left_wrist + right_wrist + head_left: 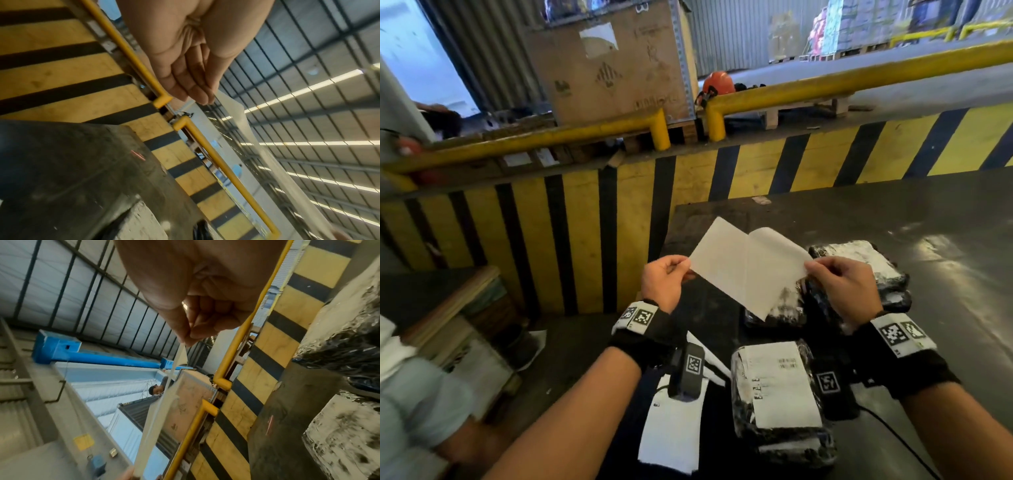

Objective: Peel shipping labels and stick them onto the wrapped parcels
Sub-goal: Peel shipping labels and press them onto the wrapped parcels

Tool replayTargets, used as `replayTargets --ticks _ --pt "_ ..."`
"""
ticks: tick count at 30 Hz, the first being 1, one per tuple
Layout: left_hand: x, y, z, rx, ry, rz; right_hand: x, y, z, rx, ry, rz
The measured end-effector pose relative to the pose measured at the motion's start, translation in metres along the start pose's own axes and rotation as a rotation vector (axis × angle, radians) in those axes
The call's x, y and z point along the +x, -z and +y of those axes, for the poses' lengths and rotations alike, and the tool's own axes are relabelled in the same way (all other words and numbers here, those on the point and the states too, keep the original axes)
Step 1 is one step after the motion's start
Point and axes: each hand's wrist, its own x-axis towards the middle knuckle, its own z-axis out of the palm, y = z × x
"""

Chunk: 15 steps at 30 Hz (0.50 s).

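Item 1, left hand: raised above the near left edge of the tabletop, forearm angled up from the lower left, back of the hand turned toward the camera. The left corner of the label sheet is pinched between thumb and fingers; in the left wrist view the fingers are seen laid close together along the sheet's edge.

Item 2, right hand: raised level with the left, forearm entering from the lower right. The fingers are curled, and the right edge of the peeled layer is pinched between thumb and forefinger, as confirmed in the right wrist view.

Item 3, label sheet: white, held in the air between both hands, clear of the tabletop. Two layers are seen parted in a shallow V, joined along a line down the middle.

Item 4, wrapped parcels: black film. One labelled parcel is placed near, just below the right wrist; a further group of parcels is set beyond it, partly hidden by the sheet and the right hand.

Item 5, surroundings: a yellow-and-black striped barrier is placed beyond the tabletop, topped by a yellow rail. A wooden crate and an orange helmet are seen behind it.
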Motion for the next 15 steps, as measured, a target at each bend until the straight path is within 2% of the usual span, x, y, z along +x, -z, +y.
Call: replayTargets --ticks 5,7,10,15 --pt "0.036 0.037 -0.035 -0.261 0.21 0.098 0.016 0.001 0.005 0.071 -0.061 0.088" --pt "0.051 0.053 -0.047 -0.263 0.249 0.116 0.022 -0.005 0.004 0.011 -0.026 0.116" --pt "0.075 0.082 -0.063 -0.163 0.246 0.16 0.034 -0.023 -0.006 -0.109 0.032 0.122" --pt "0.109 0.118 -0.081 0.105 0.147 0.215 0.048 -0.069 -0.021 -0.23 0.091 0.055"
